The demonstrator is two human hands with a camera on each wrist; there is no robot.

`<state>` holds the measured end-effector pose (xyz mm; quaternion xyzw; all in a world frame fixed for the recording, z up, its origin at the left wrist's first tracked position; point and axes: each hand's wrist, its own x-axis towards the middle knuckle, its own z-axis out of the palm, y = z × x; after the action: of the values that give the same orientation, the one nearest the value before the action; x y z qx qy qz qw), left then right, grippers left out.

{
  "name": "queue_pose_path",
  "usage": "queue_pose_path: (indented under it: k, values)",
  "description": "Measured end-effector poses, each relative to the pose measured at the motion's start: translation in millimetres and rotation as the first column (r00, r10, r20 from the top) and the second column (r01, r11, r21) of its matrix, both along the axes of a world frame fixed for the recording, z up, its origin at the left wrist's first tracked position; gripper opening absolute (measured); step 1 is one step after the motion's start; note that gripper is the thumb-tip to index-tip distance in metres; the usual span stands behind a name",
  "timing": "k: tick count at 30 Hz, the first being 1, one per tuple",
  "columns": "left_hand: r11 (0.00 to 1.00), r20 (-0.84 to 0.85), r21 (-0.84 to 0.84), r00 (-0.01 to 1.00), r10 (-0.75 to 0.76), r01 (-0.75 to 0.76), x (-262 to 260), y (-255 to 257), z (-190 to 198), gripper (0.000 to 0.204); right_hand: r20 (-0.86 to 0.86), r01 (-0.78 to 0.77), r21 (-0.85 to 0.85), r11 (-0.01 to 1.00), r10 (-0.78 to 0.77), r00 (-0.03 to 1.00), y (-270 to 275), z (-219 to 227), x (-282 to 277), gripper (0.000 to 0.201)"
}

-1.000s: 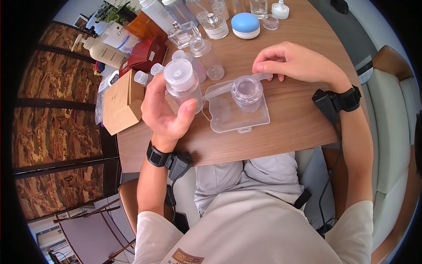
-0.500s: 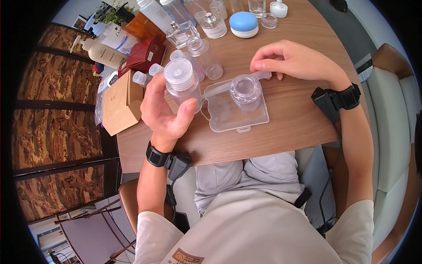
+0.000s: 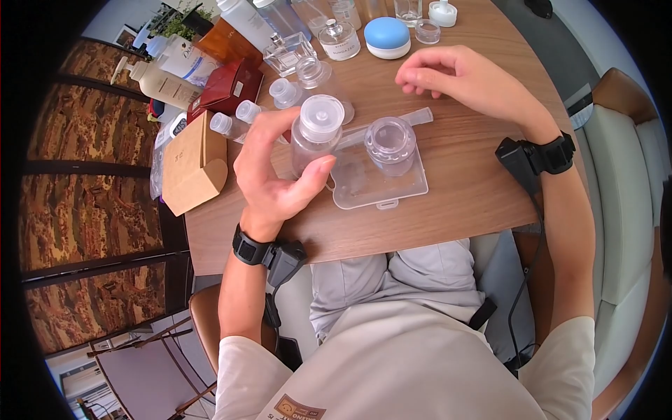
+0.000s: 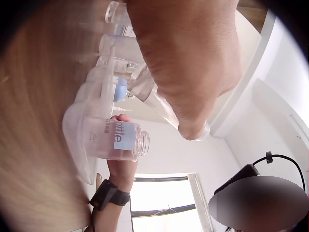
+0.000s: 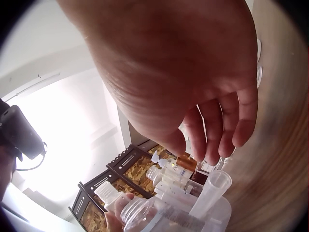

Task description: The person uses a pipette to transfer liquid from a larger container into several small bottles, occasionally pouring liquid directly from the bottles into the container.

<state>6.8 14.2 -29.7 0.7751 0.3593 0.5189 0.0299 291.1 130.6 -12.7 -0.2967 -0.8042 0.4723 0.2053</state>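
My left hand [image 3: 273,178] holds a clear plastic bottle [image 3: 315,143] with a translucent cap, fingers behind it and thumb at the near side. Beside it, an uncapped wide-mouthed clear bottle [image 3: 390,143] stands on a shallow clear plastic tray [image 3: 371,194]; its "bottle" label [image 4: 124,136] shows in the left wrist view. A slim translucent tube [image 3: 420,117] lies along the tray's far edge, its wide open end [image 5: 219,181] to the right. Above and beyond that end hovers my right hand [image 3: 455,73], fingers loosely bent, holding nothing.
Small clear bottles [image 3: 285,91] stand beyond the left hand. A brown cardboard box [image 3: 192,164] and a dark red box [image 3: 227,91] are at left. Perfume bottles [image 3: 339,40], a blue-lidded jar [image 3: 387,38] and pump bottles [image 3: 150,84] line the back.
My left hand has carried the capped bottle rightward, toward the tray. My right hand has lifted away from the tube's end, leaving the tube lying by the tray.
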Motion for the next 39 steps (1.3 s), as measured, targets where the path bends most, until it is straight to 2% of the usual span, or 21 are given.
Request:
queue_pose_path:
  k: [1, 14, 16, 17, 19, 23, 25, 27, 28, 29, 30, 31, 33, 34, 35, 37, 39]
  values:
    - [1.000, -0.012, 0.002, 1.000, -0.007, 0.007, -0.2, 0.7, 0.4, 0.048, -0.036, 0.040, 0.061, 0.997, -0.038, 0.999, 1.0, -1.0, -0.1, 0.029]
    - [0.999, -0.093, -0.052, 0.996, 0.003, -0.008, 7.5, -0.9, 8.5, 0.046, -0.043, 0.051, 0.065, 0.997, -0.049, 0.998, 0.7, 4.6, 0.5, 0.028]
    - [0.999, -0.113, -0.047, 0.994, 0.001, -0.007, 9.5, -0.2, 10.6, 0.045, -0.190, 0.112, 0.116, 0.987, -0.088, 0.978, -5.7, 6.4, -3.6, 0.021]
    - [0.999, -0.134, -0.043, 0.991, -0.001, -0.004, 10.0, -0.1, 11.4, 0.045, -0.191, 0.111, 0.116, 0.987, -0.087, 0.978, -9.8, 9.0, -6.1, 0.021]
    - [0.999, -0.156, -0.035, 0.988, 0.013, -0.018, 10.4, -0.1, 11.9, 0.045, -0.196, 0.222, 0.093, 0.971, -0.201, 0.960, -19.1, 17.3, -10.6, 0.017]
    - [0.999, -0.187, 0.008, 0.982, 0.034, -0.033, 11.9, 1.3, 11.6, 0.046, -0.230, 0.195, 0.190, 0.962, -0.150, 0.962, -34.8, 24.6, -18.0, 0.017]
    - [1.000, -0.180, 0.001, 0.983, 0.031, -0.031, 12.4, -0.3, 11.3, 0.047, -0.339, 0.179, 0.266, 0.947, -0.082, 0.937, -39.5, 24.7, -24.0, 0.020]
    - [0.999, -0.170, -0.002, 0.985, 0.032, -0.032, 11.6, -0.3, 10.7, 0.047, -0.330, 0.170, 0.276, 0.946, -0.073, 0.941, -39.5, 29.9, -28.4, 0.019]
    - [0.999, -0.161, -0.001, 0.986, 0.032, -0.033, 11.1, 0.0, 10.0, 0.048, -0.239, 0.146, 0.486, 0.862, -0.030, 0.971, -39.1, 32.8, -30.6, 0.027]
    - [0.999, -0.152, -0.002, 0.988, 0.032, -0.033, 10.4, 0.1, 9.4, 0.048, -0.136, 0.100, 0.669, 0.737, -0.010, 0.991, -39.1, 35.5, -33.9, 0.035]
    - [1.000, -0.155, 0.001, 0.988, 0.028, -0.028, 9.6, 0.3, 8.8, 0.048, -0.234, 0.154, 0.663, 0.732, 0.008, 0.972, -40.5, 32.1, -43.1, 0.047]
    - [0.999, -0.165, 0.008, 0.986, 0.032, -0.031, 9.0, 0.6, 8.0, 0.049, -0.234, 0.157, 0.666, 0.729, 0.005, 0.972, -41.5, 30.5, -47.0, 0.047]
    - [0.999, -0.171, 0.022, 0.984, 0.039, -0.035, 9.0, 0.8, 8.7, 0.049, -0.156, 0.108, 0.806, 0.582, 0.032, 0.987, -41.9, 29.0, -53.2, 0.052]
    - [0.999, -0.169, 0.012, 0.985, 0.038, -0.036, 8.7, -0.1, 9.1, 0.050, -0.228, 0.174, 0.821, 0.544, 0.033, 0.973, -43.0, 27.2, -59.6, 0.056]
    - [0.999, -0.169, 0.002, 0.985, 0.038, -0.039, 8.7, -0.8, 9.4, 0.051, -0.228, 0.173, 0.823, 0.541, 0.036, 0.973, -44.3, 28.4, -58.9, 0.056]
    - [1.000, -0.154, 0.013, 0.988, 0.030, -0.028, 9.2, -0.1, 9.5, 0.052, -0.080, 0.072, 0.837, 0.543, -0.008, 0.997, -47.6, 31.4, -55.8, 0.047]
    - [0.999, -0.186, 0.033, 0.983, 0.007, -0.001, 9.9, -0.6, 12.0, 0.051, -0.083, 0.070, 0.850, 0.522, 0.000, 0.997, -47.3, 30.0, -55.2, 0.046]
